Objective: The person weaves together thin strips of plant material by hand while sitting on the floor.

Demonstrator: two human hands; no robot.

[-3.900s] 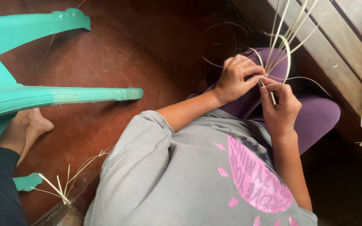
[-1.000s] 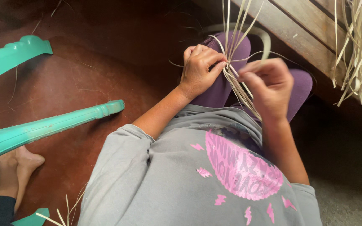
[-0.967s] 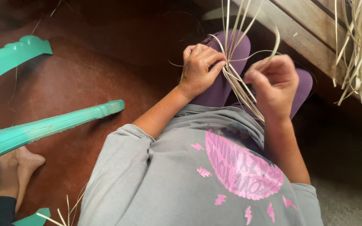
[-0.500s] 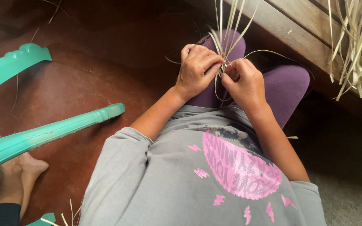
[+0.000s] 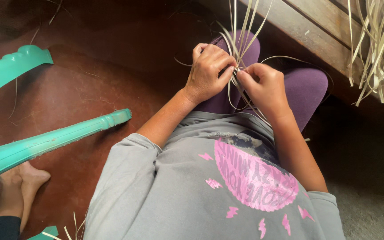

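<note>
Since half a second ago both hands have drifted a little lower over the lap and the right hand has drawn in tighter against the left, so the fingertips now meet at one spot; a full second back the right hand was lifted and held apart. Left hand [image 5: 207, 71] is closed in a narrow pinch, thumb and forefinger clamped on the pale reed strips [image 5: 241, 26], probably to keep the crossing from slipping. Right hand [image 5: 265, 86] is likewise closed, its fingertips nipping a single strip just beside the left thumb, seemingly to work that strand through while the other hand anchors the bundle. Above the pinch the strips fan upward and loose; below it a few curl in a loop down toward the purple trousers [image 5: 307, 89], which suggests the worked part sits right at the fingertips. Holding it over the knees keeps the long ends free of the reddish floor [image 5: 81, 93]. More dry strips [image 5: 378, 44] hang over the wooden bench [image 5: 321, 26] toward the floor's upper right corner, near the right hand. By the floor's left edge lie a turquoise plastic chair [image 5: 54, 138] and another person's bare foot [image 5: 21, 186]
</note>
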